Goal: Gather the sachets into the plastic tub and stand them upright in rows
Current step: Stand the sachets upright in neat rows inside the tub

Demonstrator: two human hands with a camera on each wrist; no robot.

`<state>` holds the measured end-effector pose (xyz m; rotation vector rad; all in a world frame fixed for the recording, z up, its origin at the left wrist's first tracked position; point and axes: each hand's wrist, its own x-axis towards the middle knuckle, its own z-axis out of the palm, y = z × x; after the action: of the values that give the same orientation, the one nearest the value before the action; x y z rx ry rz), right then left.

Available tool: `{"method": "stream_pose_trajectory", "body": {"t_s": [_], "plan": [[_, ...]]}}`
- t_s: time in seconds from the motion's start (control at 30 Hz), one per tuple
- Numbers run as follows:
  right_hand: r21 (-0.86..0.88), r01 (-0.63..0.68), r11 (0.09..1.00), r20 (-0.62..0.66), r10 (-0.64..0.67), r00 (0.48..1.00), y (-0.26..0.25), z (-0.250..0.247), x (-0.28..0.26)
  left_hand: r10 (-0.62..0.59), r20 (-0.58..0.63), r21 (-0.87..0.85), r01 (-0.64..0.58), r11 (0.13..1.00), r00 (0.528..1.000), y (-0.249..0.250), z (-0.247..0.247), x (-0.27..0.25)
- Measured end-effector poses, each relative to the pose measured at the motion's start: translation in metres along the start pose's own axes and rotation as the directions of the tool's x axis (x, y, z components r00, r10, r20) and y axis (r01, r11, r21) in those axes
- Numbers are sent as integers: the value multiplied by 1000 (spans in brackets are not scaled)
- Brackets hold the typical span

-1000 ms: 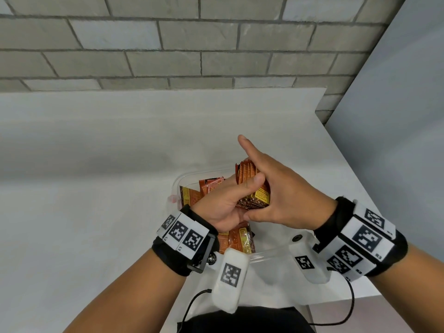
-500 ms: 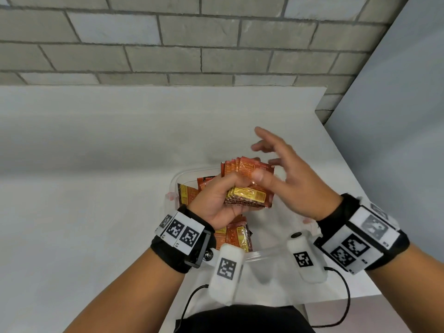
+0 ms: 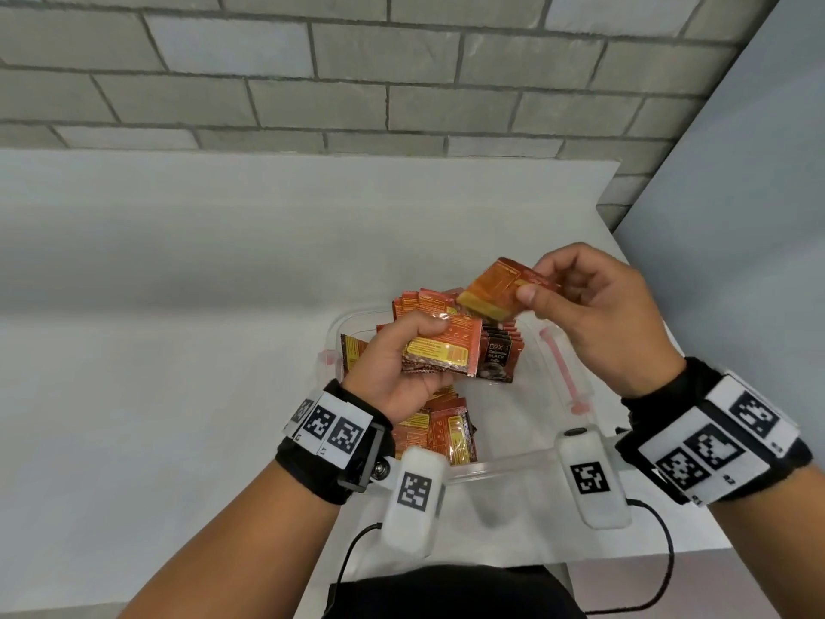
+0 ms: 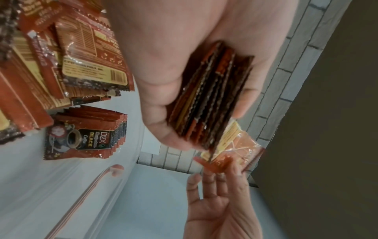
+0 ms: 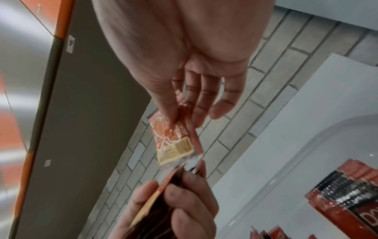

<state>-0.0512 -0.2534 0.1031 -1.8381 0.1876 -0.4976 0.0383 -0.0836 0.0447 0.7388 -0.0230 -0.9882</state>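
My left hand (image 3: 402, 355) grips a stack of red and orange coffee sachets (image 3: 439, 346) above the clear plastic tub (image 3: 509, 462); the left wrist view shows the stack (image 4: 208, 100) edge-on between thumb and fingers. My right hand (image 3: 593, 314) pinches a single sachet (image 3: 500, 285) by one end, just above and right of the stack; it appears as the single sachet (image 5: 175, 140) in the right wrist view. A short row of sachets (image 3: 497, 355) stands upright at the tub's far side. More sachets (image 3: 442, 431) lie loose at its left.
The tub sits on a white table (image 3: 178, 350) near its right edge. A brick wall (image 3: 357, 73) runs behind and a grey panel (image 3: 736, 216) stands to the right. A pink clip (image 3: 562, 373) lines the tub's right rim.
My right hand came off the stack, spread its fingers, then pinched one sachet and drew it up and right. My left hand kept hold of the rest.
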Motion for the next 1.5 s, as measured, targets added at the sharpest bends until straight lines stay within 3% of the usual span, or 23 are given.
{"method": "stream_pose_trajectory", "body": {"t_s": [0.13,0.3,0.47,0.53,0.6,0.67,0.73,0.77,0.93,1.0,1.07,1.1,1.17,1.3,1.5], "plan": [[-216,213,953,140,-185,973,-6,8,-9,-9,-19,-53,8,999,1000,2,3,-3],[-355,246,902,333,-124,935,3,10,-11,4,63,-190,8,982,998,6,1,-2],[-422,327,846,414,-141,899,4,8,-8,27,60,-61,-24,998,998,5,-3,1],[-360,197,912,358,-60,932,2,10,-10,71,42,-66,-68,996,997,4,-1,1],[-178,-138,974,213,175,961,-3,17,-13,143,-12,-77,-144,987,990,3,1,2],[87,-464,881,136,451,882,-3,26,-15,210,-16,-28,-210,977,978,5,3,2],[199,-605,771,163,583,796,-4,33,-16,244,14,24,-244,969,970,5,4,3],[238,-615,752,173,590,788,-5,34,-15,254,17,39,-255,966,967,5,4,3],[324,-497,805,64,506,860,-11,22,1,225,17,70,-226,972,974,8,3,-1],[138,-388,911,-56,398,916,-7,9,9,246,-33,60,-244,968,969,12,-1,-1],[-290,-214,933,-80,199,977,4,-5,15,279,-77,55,-275,960,957,16,-5,-5],[-495,-118,861,-11,130,991,9,-9,17,291,-80,49,-287,957,954,18,-7,-6],[-733,16,680,153,142,978,20,-9,17,300,-95,42,-297,954,949,21,-9,-9],[-853,90,513,320,380,868,39,6,14,321,-112,18,-321,947,940,23,-11,-13],[-931,182,318,331,519,788,48,19,26,313,-104,6,-314,949,944,22,-15,-16]]}}
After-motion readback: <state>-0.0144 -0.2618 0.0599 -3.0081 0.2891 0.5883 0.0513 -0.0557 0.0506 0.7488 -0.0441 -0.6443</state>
